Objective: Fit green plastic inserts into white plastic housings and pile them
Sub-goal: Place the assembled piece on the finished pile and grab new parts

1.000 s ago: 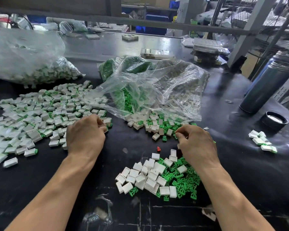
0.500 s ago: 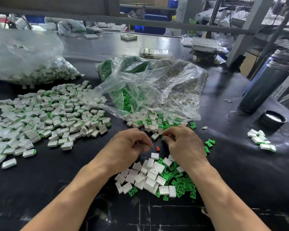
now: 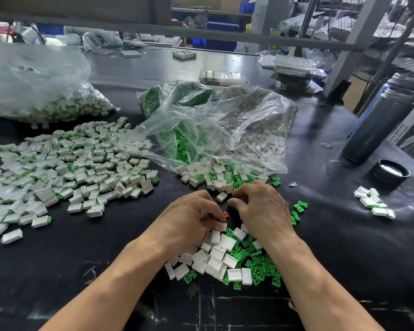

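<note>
Nearest: mixed heap of white housings (image 3: 215, 263) and green inserts (image 3: 261, 261) on the black table (image 3: 58, 271). Left hand (image 3: 187, 220) curled, fingertips down in the heap, seemingly pinching a housing; exact grip hidden. Right hand (image 3: 261, 206) curled; what it holds, cannot tell. Tiny red piece (image 3: 225, 214) between them. Parts look light, rigid, slick; likely best pinched on the flat side faces, insert by its tail. Finished pile (image 3: 69, 168) to the left. Farther: open plastic bag (image 3: 220, 130) spilling parts, metal flask (image 3: 380, 123) right.
</note>
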`<move>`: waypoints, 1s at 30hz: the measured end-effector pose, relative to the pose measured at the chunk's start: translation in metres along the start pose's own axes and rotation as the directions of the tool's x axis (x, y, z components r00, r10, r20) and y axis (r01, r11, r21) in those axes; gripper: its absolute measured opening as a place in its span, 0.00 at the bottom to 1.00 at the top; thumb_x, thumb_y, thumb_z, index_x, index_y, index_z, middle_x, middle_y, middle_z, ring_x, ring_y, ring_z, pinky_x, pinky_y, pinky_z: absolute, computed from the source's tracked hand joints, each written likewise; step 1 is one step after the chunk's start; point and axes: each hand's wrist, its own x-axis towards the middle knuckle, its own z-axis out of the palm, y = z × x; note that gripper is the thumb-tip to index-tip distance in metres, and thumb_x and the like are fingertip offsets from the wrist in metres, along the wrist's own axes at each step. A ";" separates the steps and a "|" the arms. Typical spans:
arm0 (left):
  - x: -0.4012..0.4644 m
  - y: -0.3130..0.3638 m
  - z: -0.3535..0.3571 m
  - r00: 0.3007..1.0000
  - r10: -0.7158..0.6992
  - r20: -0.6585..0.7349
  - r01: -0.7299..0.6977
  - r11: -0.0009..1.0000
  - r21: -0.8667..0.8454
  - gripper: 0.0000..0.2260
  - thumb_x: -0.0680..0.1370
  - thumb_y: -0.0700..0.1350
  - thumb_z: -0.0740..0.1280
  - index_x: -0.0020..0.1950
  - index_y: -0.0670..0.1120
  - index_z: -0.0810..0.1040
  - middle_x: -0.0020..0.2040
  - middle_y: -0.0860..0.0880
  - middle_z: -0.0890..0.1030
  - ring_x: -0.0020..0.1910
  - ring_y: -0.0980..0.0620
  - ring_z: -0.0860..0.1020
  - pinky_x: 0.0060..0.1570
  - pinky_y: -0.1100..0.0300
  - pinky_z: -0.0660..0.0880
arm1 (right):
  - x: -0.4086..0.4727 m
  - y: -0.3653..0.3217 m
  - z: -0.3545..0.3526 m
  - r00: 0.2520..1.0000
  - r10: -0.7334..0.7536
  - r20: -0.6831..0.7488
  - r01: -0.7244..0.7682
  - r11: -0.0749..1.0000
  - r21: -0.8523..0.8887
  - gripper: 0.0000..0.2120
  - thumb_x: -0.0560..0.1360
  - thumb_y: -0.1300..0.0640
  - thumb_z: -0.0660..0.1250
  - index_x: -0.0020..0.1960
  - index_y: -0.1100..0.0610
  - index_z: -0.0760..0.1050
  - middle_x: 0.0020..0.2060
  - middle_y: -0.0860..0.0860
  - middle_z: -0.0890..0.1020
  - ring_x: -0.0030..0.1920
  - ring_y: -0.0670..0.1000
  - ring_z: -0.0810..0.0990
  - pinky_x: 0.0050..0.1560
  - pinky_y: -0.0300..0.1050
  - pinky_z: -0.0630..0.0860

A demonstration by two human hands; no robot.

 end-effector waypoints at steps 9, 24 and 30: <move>-0.004 -0.002 -0.008 0.983 -0.083 -0.162 0.045 0.973 -0.225 0.05 0.77 0.47 0.75 0.46 0.56 0.81 0.41 0.60 0.83 0.39 0.62 0.79 0.44 0.66 0.76 | -0.004 -0.006 -0.003 0.986 0.012 -0.169 0.016 0.987 0.161 0.08 0.80 0.46 0.69 0.53 0.48 0.85 0.44 0.47 0.86 0.43 0.48 0.80 0.46 0.43 0.73; 0.003 -0.001 -0.009 0.963 -0.168 -0.209 -0.047 0.662 -0.748 0.12 0.74 0.31 0.74 0.50 0.48 0.84 0.46 0.51 0.87 0.47 0.54 0.83 0.47 0.62 0.81 | -0.017 -0.014 -0.004 0.997 0.005 -0.083 0.054 0.726 0.685 0.10 0.76 0.60 0.76 0.56 0.50 0.84 0.44 0.41 0.86 0.46 0.37 0.82 0.42 0.25 0.74; 0.004 -0.005 -0.007 0.969 -0.141 -0.201 -0.083 0.585 -0.807 0.14 0.75 0.34 0.74 0.54 0.51 0.86 0.47 0.45 0.85 0.47 0.50 0.82 0.48 0.57 0.82 | -0.018 -0.017 -0.004 0.997 -0.013 -0.082 0.071 0.638 0.767 0.10 0.76 0.62 0.76 0.54 0.50 0.84 0.43 0.40 0.86 0.44 0.39 0.83 0.40 0.28 0.76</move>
